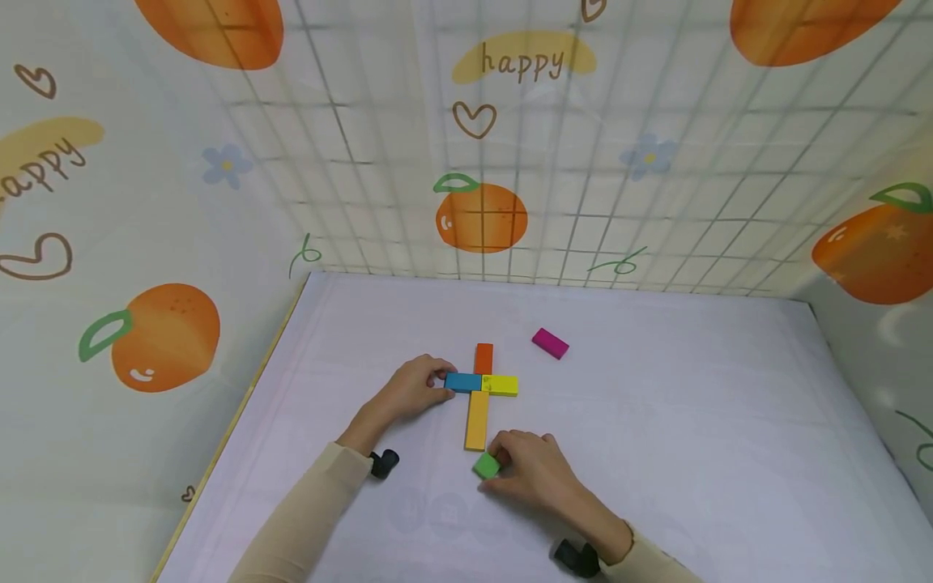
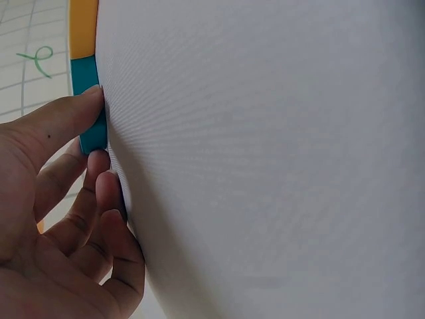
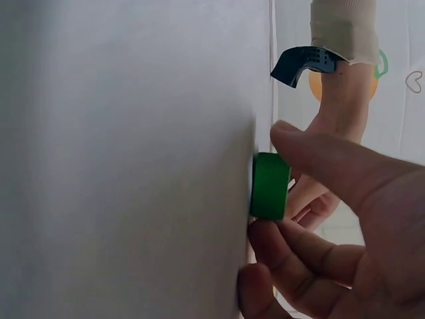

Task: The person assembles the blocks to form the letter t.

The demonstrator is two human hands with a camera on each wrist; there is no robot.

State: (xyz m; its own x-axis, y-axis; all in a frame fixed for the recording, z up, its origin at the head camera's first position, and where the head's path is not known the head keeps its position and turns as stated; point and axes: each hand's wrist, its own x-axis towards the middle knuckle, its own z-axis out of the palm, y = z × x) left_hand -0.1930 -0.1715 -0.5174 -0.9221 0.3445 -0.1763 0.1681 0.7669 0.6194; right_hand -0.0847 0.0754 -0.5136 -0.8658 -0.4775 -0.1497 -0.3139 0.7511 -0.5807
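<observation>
Flat blocks form a cross on the white table. My left hand (image 1: 411, 387) pinches the outer end of the blue block (image 1: 462, 382), its left arm; the left wrist view shows the thumb on the near side of this block (image 2: 93, 131). A yellow block (image 1: 504, 386) points right, an orange-red block (image 1: 484, 359) stands at the top, and a longer amber block (image 1: 477, 421) runs downward. Just below the amber block, a small green block (image 1: 486, 465) sits turned at an angle between the thumb and fingers of my right hand (image 1: 535, 470).
A magenta block (image 1: 550, 343) lies apart, up and right of the cross. The white tabletop (image 1: 692, 421) meets patterned cloth walls (image 1: 379, 186) at the back and sides. Black wrist devices (image 1: 576, 559) are worn on both arms.
</observation>
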